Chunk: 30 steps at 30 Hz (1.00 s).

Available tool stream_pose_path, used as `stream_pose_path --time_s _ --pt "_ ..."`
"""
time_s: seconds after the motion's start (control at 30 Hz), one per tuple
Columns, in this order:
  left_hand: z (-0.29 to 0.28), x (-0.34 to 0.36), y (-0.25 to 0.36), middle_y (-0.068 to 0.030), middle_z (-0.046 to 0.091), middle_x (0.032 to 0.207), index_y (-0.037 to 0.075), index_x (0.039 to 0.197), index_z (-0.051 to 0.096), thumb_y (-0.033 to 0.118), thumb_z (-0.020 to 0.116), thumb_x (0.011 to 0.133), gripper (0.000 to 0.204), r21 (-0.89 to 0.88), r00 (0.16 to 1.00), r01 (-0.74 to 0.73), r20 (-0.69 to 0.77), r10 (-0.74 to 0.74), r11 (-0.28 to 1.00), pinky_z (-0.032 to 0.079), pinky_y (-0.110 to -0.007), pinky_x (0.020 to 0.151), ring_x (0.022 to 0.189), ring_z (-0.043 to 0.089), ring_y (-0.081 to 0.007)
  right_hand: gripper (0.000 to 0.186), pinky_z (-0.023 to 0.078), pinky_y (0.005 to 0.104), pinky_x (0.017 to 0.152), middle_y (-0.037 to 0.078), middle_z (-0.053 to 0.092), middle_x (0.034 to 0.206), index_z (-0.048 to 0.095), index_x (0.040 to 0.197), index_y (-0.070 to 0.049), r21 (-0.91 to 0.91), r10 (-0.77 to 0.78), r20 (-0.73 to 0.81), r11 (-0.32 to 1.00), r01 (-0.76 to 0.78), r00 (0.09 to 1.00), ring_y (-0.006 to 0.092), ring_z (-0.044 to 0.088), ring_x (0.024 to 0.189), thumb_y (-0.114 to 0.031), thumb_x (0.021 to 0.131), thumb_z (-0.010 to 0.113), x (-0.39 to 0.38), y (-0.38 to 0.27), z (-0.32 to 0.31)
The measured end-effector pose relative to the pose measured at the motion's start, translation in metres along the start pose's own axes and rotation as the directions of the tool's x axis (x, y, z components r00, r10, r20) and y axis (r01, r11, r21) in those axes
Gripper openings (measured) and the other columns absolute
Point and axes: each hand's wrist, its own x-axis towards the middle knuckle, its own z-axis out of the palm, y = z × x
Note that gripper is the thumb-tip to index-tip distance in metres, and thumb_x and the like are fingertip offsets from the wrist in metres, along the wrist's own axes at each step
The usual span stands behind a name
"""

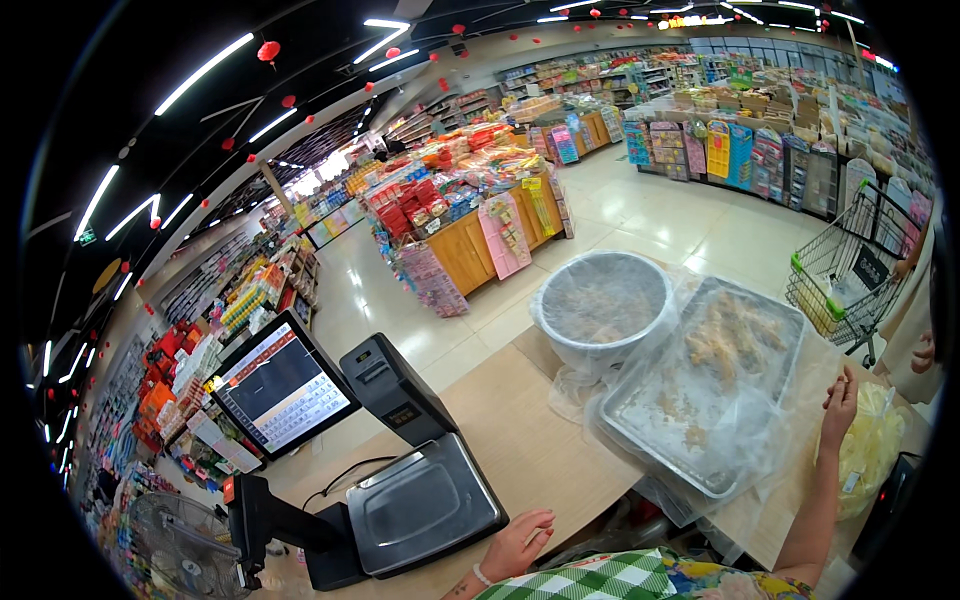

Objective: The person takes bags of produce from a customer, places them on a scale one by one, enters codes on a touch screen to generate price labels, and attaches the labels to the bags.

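Observation:
My left hand (518, 545) rests at the counter's front edge beside the scale (425, 500), its fingers loosely stretched out and holding nothing. Farther right, my right hand (840, 405) is raised next to a yellow plastic bag (868, 445), fingers extended upward with nothing visible in them. Between my hands lies a metal tray (655, 425), wrapped in clear plastic film, with light-brown food pieces (735, 340) toward its far end. Behind the tray's left side stands a round white tub (602, 342), also covered by clear plastic; its contents look brownish through the film.
A touch-screen terminal (285, 385) and a label printer (397, 388) stand left of the tray. A fan (185, 550) is at lower left. Beyond the counter (540, 440) are goods displays (480, 230). At right, another person's hand (922, 355) shows near a shopping cart (845, 275).

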Motion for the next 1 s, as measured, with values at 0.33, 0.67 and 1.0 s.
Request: stream_pose_path --time_s 0.33,0.67,1.0 --pt "-0.008 -0.014 -0.002 -0.0124 0.060 0.107 0.003 0.106 0.058 0.018 0.058 0.086 0.025 0.009 0.997 0.067 -0.036 -0.067 0.998 0.047 -0.030 0.083 0.096 0.060 -0.0241 0.027 0.040 0.0184 0.050 0.001 0.053 0.086 0.051 0.118 -0.004 -0.004 -0.052 0.252 0.999 0.054 0.966 0.0037 0.046 0.065 -0.009 0.092 0.043 -0.052 -0.047 0.066" --pt "-0.008 -0.023 -0.009 -0.0110 0.060 0.107 0.004 0.106 0.058 0.012 0.058 0.084 0.024 -0.005 0.998 0.044 -0.045 -0.044 0.999 0.048 -0.029 0.081 0.095 0.059 -0.0227 0.025 0.040 0.0192 0.046 0.001 0.053 0.072 0.054 0.112 -0.004 -0.004 -0.037 0.514 0.999 0.046 0.857 0.0046 0.046 0.054 -0.006 0.089 0.045 -0.122 -0.050 0.118" --pt "0.007 -0.022 -0.004 -0.0092 0.059 0.105 0.007 0.109 0.056 0.021 0.055 0.087 0.027 0.010 0.997 0.077 0.027 -0.077 0.997 0.047 -0.031 0.081 0.095 0.058 -0.0244 0.027 0.049 0.0419 0.073 0.018 0.061 0.096 0.057 0.106 -0.008 -0.154 0.070 0.963 0.935 0.319 0.261 0.0335 0.060 0.087 -0.025 0.085 0.052 -0.268 -0.040 0.156"
